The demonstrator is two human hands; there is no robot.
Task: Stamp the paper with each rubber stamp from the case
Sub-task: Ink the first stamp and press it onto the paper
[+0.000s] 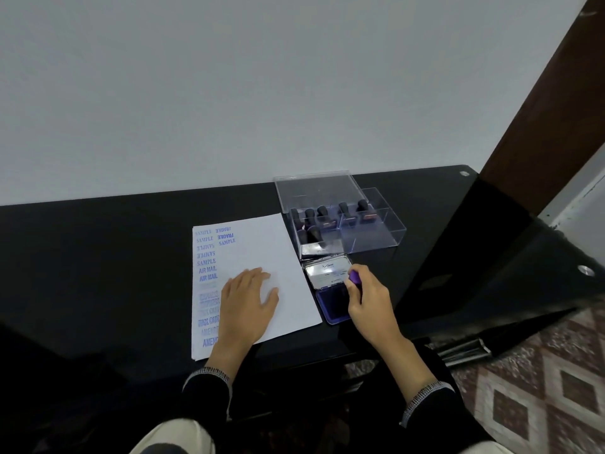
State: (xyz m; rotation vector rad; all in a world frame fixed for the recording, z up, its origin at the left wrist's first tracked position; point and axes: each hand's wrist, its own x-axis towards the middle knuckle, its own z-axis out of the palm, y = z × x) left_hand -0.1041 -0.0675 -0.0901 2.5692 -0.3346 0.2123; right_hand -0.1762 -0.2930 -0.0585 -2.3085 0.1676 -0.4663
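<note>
A white paper (262, 244) lies on the black table (98, 257), with several blue stamp prints down its left side and near its top. My left hand (247, 301) rests flat on the paper with straight fingers. Right of the paper an ink pad (334, 304) stands with its lid (327, 273) tilted up. My right hand (368, 298) grips a rubber stamp (355, 277) just over the pad; its purple inked end points up and away. Behind the pad, a clear plastic case (370, 231) holds several dark-handled stamps (314, 221), its lid (314, 188) raised at the back.
A white wall rises right behind the table. The table's right end carries two metal fittings (586, 270), with a brown door frame (540, 119) and patterned floor tiles (540, 388) beyond. The table's front edge runs just under my wrists.
</note>
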